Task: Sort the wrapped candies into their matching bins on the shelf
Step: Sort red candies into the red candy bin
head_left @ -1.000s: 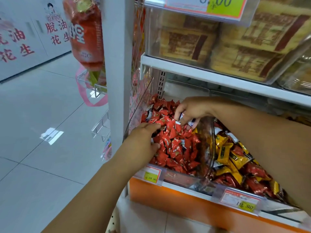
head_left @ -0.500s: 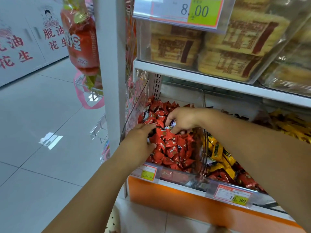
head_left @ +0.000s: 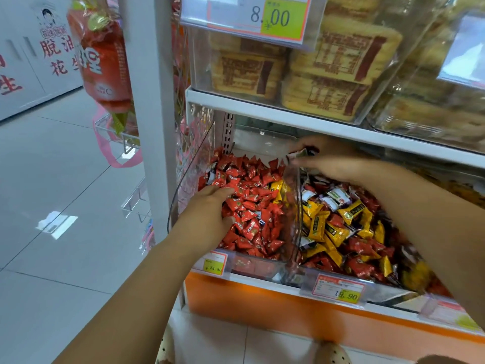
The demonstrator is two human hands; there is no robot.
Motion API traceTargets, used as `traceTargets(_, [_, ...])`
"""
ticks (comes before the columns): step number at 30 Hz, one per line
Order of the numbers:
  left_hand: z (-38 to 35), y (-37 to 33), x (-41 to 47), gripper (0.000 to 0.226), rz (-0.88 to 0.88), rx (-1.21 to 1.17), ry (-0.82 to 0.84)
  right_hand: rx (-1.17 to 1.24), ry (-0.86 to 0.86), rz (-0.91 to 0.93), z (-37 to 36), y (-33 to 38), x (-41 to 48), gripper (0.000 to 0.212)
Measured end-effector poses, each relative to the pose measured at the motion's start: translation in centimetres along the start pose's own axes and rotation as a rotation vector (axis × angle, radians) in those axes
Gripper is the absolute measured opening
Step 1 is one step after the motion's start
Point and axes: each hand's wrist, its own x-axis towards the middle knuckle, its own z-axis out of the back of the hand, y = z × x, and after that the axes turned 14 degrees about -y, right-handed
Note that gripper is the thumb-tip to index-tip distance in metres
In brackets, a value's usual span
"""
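While your right hand pinches a small pale-and-dark wrapped candy above the clear divider, your left hand lies flat, fingers relaxed, on the glossy red candies heaped left of it.

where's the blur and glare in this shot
Head view: the right hand and the candy it pinches are motion-blurred; a glare patch sits on the floor; the clear divider smears what lies behind it.

Pale tiled floor mirrors a light; white shelf upright; lettered wall.
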Motion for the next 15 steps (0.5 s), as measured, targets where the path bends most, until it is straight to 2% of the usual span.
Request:
traceTargets(3, [-0.1,-0.3,-0.1,0.059,-0.012,0.015,-0.003,-0.053,-0.014,-0.098,1.9,-2.6,-1.0,0.018])
traceTargets(7, [0.1,-0.4,-0.4,0.060,-0.023,0.027,0.015,0.044,0.061,-0.157,2.8,-4.1,-1.3,0.036])
traceTargets(12, [0.4,0.5,-0.4,0.061,-0.029,0.065,0.067,0.179,0.030,-0.003,0.9,-0.2,-0.1,0.027])
traceTargets(15, [0.5,0.8,-0.6,0.061,-0.041,0.078,0.108,0.100,0.142,0.196,-1.8,3.3,0.9,0.023])
